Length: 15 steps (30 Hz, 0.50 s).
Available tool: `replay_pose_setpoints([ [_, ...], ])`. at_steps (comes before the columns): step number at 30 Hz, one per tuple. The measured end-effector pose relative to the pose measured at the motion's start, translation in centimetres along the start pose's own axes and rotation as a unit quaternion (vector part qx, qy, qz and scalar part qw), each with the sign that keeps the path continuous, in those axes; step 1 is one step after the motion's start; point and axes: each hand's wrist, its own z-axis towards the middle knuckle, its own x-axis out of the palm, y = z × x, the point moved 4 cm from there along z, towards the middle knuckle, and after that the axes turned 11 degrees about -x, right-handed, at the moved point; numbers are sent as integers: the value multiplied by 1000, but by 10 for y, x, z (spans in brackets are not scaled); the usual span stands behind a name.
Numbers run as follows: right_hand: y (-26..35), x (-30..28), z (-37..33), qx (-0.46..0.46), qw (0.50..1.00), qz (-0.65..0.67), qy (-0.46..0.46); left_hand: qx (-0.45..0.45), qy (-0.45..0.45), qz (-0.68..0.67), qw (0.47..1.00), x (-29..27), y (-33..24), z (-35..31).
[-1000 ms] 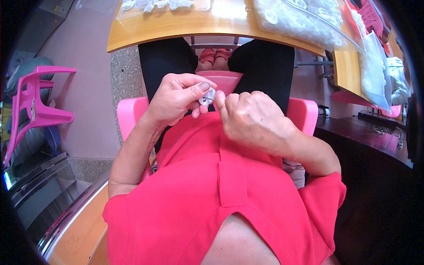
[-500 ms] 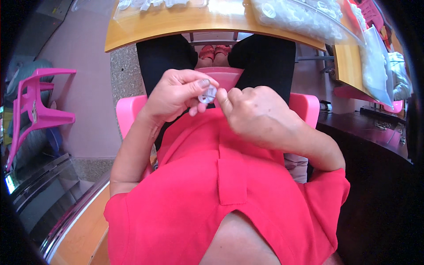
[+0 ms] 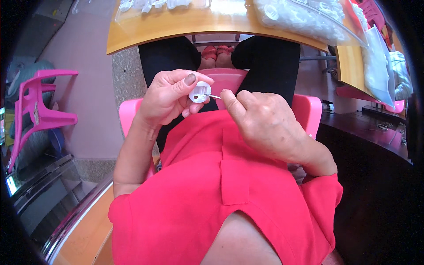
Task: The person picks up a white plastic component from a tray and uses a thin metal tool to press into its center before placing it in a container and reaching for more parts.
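Between the thumb and fingers of my left hand [image 3: 170,95] is a small round white plastic part [image 3: 199,92], its hollow side with slots and ribs facing up. My right hand [image 3: 265,119] is closed round a thin metal pin-like tool [image 3: 214,96]; most of the tool is hidden in the fingers. The tool's tip reaches to the right side of the plastic part. Both hands are held above my lap, in front of the red shirt [image 3: 190,176].
Ahead is a wooden table [image 3: 176,39] with a clear tray of white plastic parts [image 3: 300,20] at the right and more white pieces [image 3: 150,4] at the left. A pink chair [image 3: 39,110] stands at the left. A dark surface [image 3: 357,132] is at the right.
My left hand has turned the white part so its hollow side faces up. My right hand has moved slightly right and down, and the thin tool now shows between the hands.
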Motion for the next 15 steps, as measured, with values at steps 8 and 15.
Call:
replay_pose_setpoints([
  [8, 0, 4, 4, 7, 998, -24, -49, 22, 20, -24, 999, -2, 2, 2],
  [15, -2, 6, 5, 64, 998, 6, 10, 69, 35, -39, 996, -3, 6, 6],
])
